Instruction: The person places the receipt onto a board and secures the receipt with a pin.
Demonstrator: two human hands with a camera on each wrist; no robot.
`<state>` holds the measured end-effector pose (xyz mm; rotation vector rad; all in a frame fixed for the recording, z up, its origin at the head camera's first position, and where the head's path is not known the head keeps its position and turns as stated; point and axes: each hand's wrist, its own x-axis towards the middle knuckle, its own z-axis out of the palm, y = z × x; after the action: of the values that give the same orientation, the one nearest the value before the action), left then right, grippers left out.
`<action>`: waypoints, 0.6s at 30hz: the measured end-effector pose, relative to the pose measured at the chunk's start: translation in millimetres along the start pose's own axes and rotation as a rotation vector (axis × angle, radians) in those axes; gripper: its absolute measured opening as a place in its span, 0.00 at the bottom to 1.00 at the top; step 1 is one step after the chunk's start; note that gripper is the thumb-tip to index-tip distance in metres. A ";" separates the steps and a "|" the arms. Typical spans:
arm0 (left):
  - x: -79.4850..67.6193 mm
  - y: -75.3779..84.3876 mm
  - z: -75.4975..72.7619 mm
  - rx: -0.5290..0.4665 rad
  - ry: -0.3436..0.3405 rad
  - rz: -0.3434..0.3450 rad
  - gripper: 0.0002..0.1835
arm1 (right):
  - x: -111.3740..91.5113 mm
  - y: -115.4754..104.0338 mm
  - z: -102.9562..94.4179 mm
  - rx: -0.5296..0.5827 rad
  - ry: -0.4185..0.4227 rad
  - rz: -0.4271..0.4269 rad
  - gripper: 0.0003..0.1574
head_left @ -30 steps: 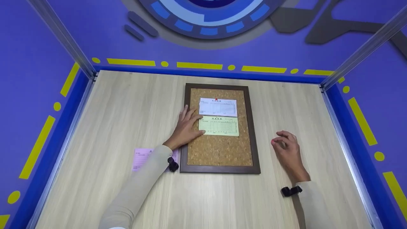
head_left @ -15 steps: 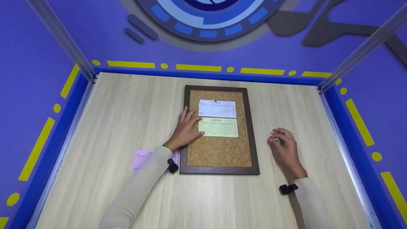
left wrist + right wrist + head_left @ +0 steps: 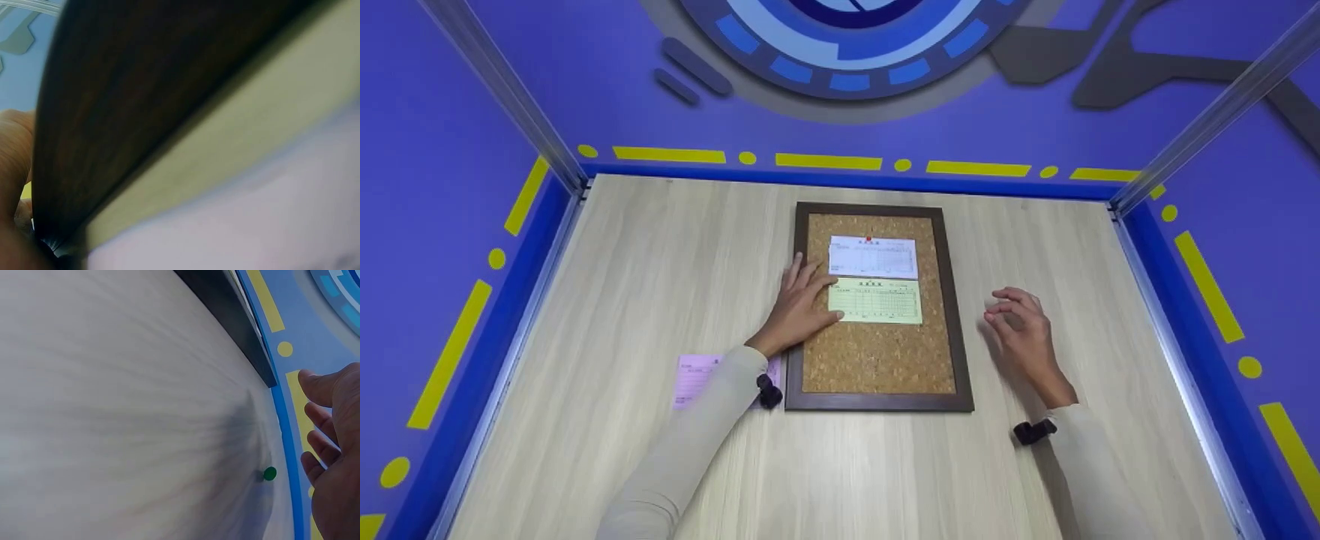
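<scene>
A cork board [image 3: 877, 360] in a dark brown frame lies on the table. A white printed slip [image 3: 874, 259] is fixed near its top by a red push pin [image 3: 868, 238]. Just below lies a pale green slip [image 3: 876, 301]. My left hand [image 3: 799, 309] rests across the board's left frame, its thumb and index fingertip touching the green slip's left edge. To the right of the board, my right hand [image 3: 1024, 330] pinches a small red push pin [image 3: 988, 313] between thumb and fingertips. In the right wrist view the pin is hidden behind the thumb.
A pink slip [image 3: 695, 379] lies left of the board, partly under my left forearm. A green push pin [image 3: 270, 473] is on the table near my right hand. Purple walls [image 3: 607, 97] enclose the table [image 3: 855, 472] at the back and both sides.
My right hand has moved up and left toward the board, with the red push pin at its fingertips. My left hand has stayed in place on the green slip.
</scene>
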<state>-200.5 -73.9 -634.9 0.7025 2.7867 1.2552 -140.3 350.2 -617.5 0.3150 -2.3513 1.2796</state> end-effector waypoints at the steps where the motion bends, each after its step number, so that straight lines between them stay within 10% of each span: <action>1: -0.2 0.1 -0.1 0.004 -0.002 -0.001 0.35 | 1.2 -2.7 1.3 0.005 0.000 0.003 0.06; 18: 0.2 -0.9 0.1 0.004 0.013 0.020 0.35 | 18.9 -7.6 16.4 0.049 -0.047 -0.053 0.08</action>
<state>-201.0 -74.3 -635.6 0.7264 2.8004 1.2615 -158.3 332.5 -610.5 0.4243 -2.3378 1.3196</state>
